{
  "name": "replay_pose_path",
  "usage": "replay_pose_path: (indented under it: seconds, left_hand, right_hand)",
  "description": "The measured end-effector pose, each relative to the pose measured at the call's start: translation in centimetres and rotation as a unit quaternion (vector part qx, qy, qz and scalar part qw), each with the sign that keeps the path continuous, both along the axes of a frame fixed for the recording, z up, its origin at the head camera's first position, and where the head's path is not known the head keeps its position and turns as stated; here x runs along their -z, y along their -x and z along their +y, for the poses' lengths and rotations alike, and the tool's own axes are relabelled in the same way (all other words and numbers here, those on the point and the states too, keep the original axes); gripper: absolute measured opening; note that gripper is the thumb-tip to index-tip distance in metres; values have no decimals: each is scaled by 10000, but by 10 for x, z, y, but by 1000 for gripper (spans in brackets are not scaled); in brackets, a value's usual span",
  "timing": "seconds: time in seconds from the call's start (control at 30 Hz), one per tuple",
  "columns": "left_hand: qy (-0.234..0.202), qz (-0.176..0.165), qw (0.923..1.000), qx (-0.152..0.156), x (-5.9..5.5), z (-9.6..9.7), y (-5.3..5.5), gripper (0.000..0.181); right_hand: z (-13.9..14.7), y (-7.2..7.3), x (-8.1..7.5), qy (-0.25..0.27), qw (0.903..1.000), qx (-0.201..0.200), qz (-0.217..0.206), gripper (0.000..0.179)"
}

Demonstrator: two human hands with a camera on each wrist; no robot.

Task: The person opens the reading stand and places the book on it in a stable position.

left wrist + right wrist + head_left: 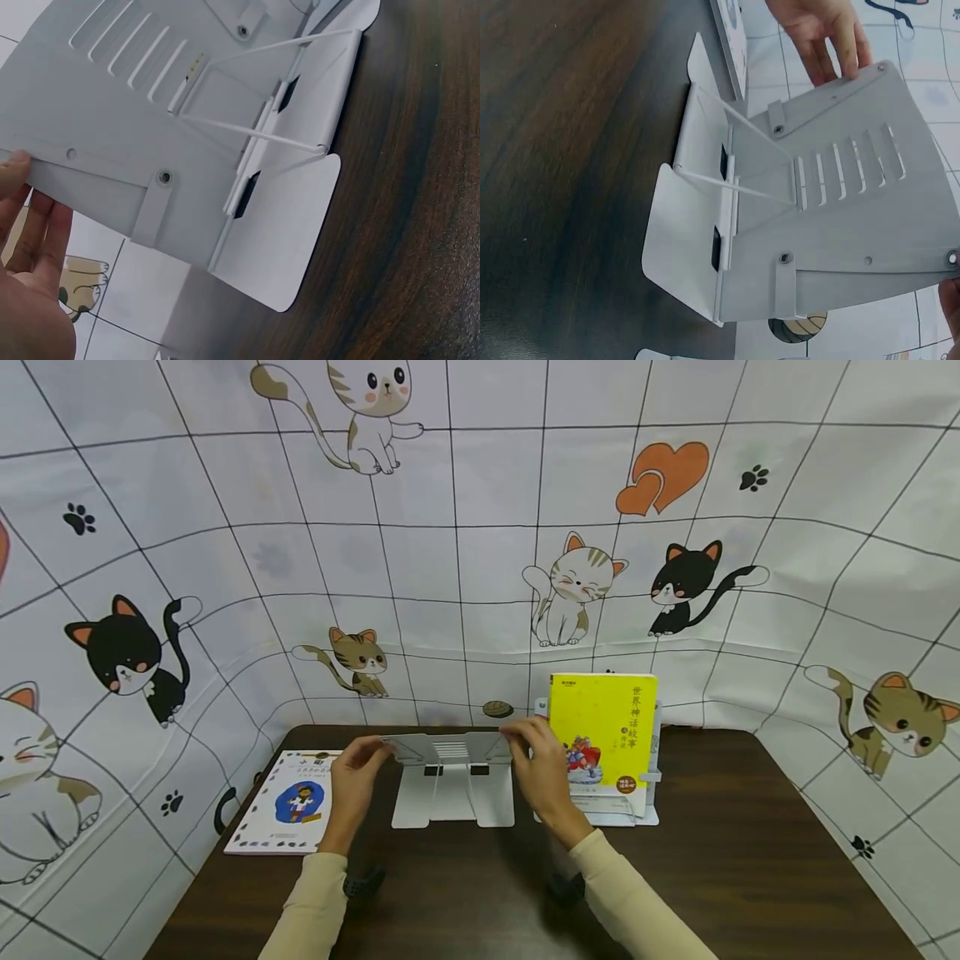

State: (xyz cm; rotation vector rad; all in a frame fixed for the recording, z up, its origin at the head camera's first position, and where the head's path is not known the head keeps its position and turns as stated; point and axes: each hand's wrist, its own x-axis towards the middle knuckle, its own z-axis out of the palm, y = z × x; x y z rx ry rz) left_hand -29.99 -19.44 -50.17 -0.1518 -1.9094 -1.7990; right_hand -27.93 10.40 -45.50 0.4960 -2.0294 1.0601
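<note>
A white metal book stand (453, 802) stands on the table with its back panel (97, 97) tilted up from the flat base (682, 240). Its wire support (255, 135) runs from the base to the lowest of several slots in the panel. My left hand (352, 783) pinches the panel's left edge near the upper corner, thumb on one face and fingers behind. At the upper right corner, my right hand (542, 770) pinches the panel between thumb and fingers. Only a sliver of that hand shows in the right wrist view.
Flat on the table at the left lies a white book (288, 806) with a blue round picture. To the right, a yellow book (603, 727) leans upright on a second white stand (652, 793). A cat-patterned cloth (480, 568) hangs behind the dark wooden table (720, 860).
</note>
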Motion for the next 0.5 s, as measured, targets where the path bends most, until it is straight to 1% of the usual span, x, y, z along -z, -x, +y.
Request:
replay_pose_path:
  seconds: [0.13, 0.23, 0.3, 0.4, 0.5]
  left_hand:
    - [38, 128, 9999, -89, 2, -2, -4, 11]
    - [104, 258, 9996, -35, 2, -4, -10, 10]
    - [134, 369, 9992, 46, 3, -4, -15, 9]
    - [149, 633, 9977, 167, 4, -3, -24, 9]
    - [183, 895, 9956, 220, 5, 2, -36, 10]
  right_hand:
    - [-2, 2, -1, -9, 10000, 68, -27, 6]
    - [-3, 6, -4, -132, 9998, 105, -80, 7]
    - [-3, 11, -6, -225, 9996, 136, -131, 7]
    - [-4, 21, -8, -356, 9989, 127, -260, 9]
    - [-6, 33, -9, -459, 9981, 152, -391, 10]
